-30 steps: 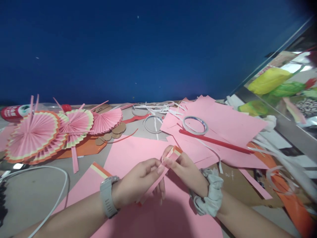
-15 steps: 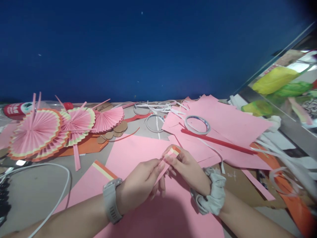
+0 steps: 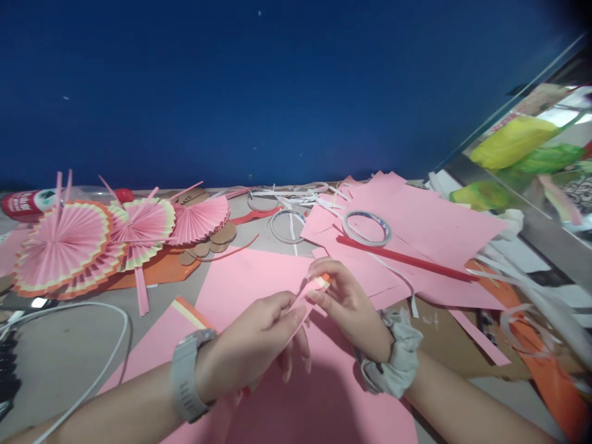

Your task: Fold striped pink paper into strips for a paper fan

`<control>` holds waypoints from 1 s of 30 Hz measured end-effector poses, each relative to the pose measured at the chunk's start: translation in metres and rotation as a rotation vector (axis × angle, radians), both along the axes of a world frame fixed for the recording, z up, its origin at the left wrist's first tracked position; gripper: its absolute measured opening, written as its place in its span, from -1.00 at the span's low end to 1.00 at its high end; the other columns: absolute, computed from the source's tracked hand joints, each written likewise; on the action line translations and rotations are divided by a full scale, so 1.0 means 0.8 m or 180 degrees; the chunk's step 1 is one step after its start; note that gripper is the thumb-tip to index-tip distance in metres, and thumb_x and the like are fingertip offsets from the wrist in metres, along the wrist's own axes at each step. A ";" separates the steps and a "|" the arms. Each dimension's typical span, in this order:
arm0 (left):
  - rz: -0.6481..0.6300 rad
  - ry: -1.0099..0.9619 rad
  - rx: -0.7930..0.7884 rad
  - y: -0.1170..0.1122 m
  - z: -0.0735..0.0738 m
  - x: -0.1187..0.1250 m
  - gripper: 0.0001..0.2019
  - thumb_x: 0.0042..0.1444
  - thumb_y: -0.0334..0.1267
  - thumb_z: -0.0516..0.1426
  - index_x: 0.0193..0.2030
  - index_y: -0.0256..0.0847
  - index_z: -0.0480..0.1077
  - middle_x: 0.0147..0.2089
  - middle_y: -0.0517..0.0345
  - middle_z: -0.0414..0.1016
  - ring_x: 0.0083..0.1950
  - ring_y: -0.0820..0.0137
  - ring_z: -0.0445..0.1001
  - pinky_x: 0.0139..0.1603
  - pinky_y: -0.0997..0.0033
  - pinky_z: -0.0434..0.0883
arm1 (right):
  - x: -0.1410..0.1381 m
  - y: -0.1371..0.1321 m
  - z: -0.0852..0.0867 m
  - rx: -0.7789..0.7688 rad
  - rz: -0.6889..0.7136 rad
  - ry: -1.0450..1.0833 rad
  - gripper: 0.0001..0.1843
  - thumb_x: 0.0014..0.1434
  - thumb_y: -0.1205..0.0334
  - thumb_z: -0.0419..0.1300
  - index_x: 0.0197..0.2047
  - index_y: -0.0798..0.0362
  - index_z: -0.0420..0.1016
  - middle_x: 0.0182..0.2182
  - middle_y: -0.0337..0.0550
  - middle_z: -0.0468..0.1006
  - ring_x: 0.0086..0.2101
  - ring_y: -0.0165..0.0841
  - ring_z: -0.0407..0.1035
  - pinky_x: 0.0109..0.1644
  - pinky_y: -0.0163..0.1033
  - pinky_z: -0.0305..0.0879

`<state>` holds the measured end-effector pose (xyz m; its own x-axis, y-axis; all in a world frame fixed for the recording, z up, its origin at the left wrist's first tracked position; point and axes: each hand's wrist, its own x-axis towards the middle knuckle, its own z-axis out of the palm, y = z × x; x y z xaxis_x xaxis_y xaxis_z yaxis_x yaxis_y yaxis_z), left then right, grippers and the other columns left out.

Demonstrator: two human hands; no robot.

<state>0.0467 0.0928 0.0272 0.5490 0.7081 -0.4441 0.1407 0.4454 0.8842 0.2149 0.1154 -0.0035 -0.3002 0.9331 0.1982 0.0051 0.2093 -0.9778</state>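
Observation:
A narrow folded strip of pink paper (image 3: 302, 303), with a cream and orange end, lies slantwise between my two hands. My left hand (image 3: 259, 336), with a grey watch on the wrist, grips its lower part between thumb and fingers. Near the orange end, my right hand (image 3: 345, 302), a pale scrunchie on its wrist, pinches the strip. Beneath both hands spreads a large pink sheet (image 3: 324, 394). Another pink sheet with an orange and cream border (image 3: 190, 313) lies left of my left hand. Much of the strip is hidden by my fingers.
Pleated paper fans (image 3: 65, 243) stand at the left before a plastic bottle (image 3: 28, 205). Tape rolls (image 3: 367, 229), a red strip (image 3: 407, 259) and pink sheets (image 3: 425, 216) lie at the back and right. A white cable (image 3: 124, 333) curves at the left. Behind is a blue wall (image 3: 259, 92).
My left hand has slid slightly down and left along the strip, its wrist moving left. More of the strip shows between my hands. My right fingers have shifted a little at the orange end.

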 end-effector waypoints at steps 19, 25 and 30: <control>-0.1453 0.0095 -0.0144 0.040 0.031 -0.046 -0.66 0.28 -0.10 -0.14 -0.09 -0.26 0.33 -0.66 0.38 0.16 -0.70 0.60 0.09 -0.64 0.63 0.19 | 0.003 0.000 0.010 0.0019 0.0321 -0.0034 -0.90 0.16 0.26 0.15 -0.40 0.03 0.34 -0.20 -0.13 0.22 -0.11 -0.31 0.20 -0.02 -0.14 0.16; -0.1194 0.0214 -0.0010 0.037 0.037 -0.044 -0.63 0.27 -0.04 -0.15 -0.11 -0.24 0.34 -0.61 0.35 0.16 -0.64 0.57 0.14 -0.60 0.61 0.19 | 0.002 0.008 0.005 -0.0117 0.0012 0.0128 -0.85 0.16 0.26 0.14 -0.44 0.04 0.31 -0.23 -0.14 0.23 -0.13 -0.33 0.18 -0.04 -0.18 0.16; -0.0844 0.0120 -0.0125 0.031 0.049 -0.041 -0.63 0.25 -0.02 -0.12 -0.16 -0.24 0.34 -0.65 0.38 0.14 -0.65 0.57 0.14 -0.55 0.59 0.24 | 0.003 0.008 -0.001 -0.0411 -0.0615 0.0439 -0.83 0.26 0.12 -0.03 -0.32 -0.02 0.26 -0.36 -0.24 0.22 -0.36 -0.40 0.19 -0.24 -0.26 0.21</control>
<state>0.0140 0.1178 0.0665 0.6956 0.5235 -0.4921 0.2896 0.4225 0.8589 0.2175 0.1222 -0.0047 -0.0926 0.9906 0.1004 -0.1023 0.0908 -0.9906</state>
